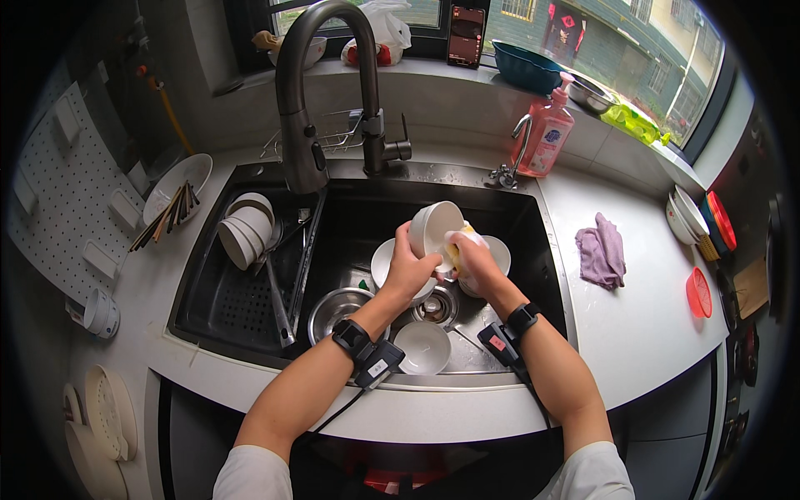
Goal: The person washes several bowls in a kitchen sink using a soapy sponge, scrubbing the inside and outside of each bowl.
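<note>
Above the sink basin my left hand point(407, 269) grips a white bowl point(431, 228), tilted with its mouth to the right. My right hand point(475, 259) presses a foamy yellow-and-white sponge point(458, 250) to the bowl's rim. Below the hands, another white bowl point(382, 259) is partly hidden by my left hand, and a further white bowl point(498, 253) shows behind my right hand. Near the basin's front stand a small white bowl point(422, 348) and a stainless steel bowl point(334, 306), the latter partly covered by my left forearm. The drain strainer point(434, 306) lies between them.
A black draining tray point(219, 312) at left holds stacked white bowls point(244, 234) and a long-handled utensil point(279, 306). The tall faucet point(303, 125) arches over the sink. A pink soap bottle point(547, 137) stands behind; a purple cloth point(601, 253) lies on the right counter.
</note>
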A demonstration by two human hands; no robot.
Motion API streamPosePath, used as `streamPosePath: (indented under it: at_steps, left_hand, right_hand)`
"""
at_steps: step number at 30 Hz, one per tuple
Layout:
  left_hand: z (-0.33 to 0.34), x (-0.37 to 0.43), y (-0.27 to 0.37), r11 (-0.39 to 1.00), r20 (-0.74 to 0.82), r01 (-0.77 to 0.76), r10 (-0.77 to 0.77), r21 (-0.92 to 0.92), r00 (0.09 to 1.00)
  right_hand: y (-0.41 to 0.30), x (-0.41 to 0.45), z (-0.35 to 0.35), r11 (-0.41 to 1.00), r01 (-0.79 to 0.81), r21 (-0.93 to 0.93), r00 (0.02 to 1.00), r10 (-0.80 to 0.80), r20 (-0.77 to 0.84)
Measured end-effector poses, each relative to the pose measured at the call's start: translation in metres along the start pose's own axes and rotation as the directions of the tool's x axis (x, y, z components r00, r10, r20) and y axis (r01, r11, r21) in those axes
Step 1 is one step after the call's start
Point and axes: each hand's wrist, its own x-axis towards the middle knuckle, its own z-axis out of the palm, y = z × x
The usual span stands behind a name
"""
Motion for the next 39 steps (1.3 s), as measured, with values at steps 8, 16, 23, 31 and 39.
streamPosePath:
  at_steps: [8,16,23,31,39]
  left_hand:
    - [-0.008,0.001,-0.005,0.993,-0.030,0.070,-0.068,0.098,0.997]
    - [-0.009,-0.006,0.001,0.888,0.157,0.299,-0.370,0.349,0.916]
    - [-0.007,0.000,-0.003,0.978,0.080,0.210,-0.208,-0.012,0.975]
    - [-0.009,0.002,-0.002,0.995,0.022,0.103,-0.103,-0.008,0.994]
    - [-0.009,-0.001,-0.003,0.966,0.111,0.198,-0.218,0.168,0.970]
  right_hand:
    - [0.002,0.000,-0.004,0.954,0.000,-0.298,1.000,-0.006,-0.019]
    - [0.008,0.003,-0.019,0.581,0.393,-0.713,0.898,-0.409,0.161]
    - [0.005,0.009,-0.020,0.711,0.363,-0.603,0.899,-0.438,0.025]
    - [0.000,0.000,-0.008,0.906,0.133,-0.403,0.988,-0.151,-0.014]
    - [0.013,0.008,-0.018,0.852,0.266,-0.452,0.949,-0.314,-0.032]
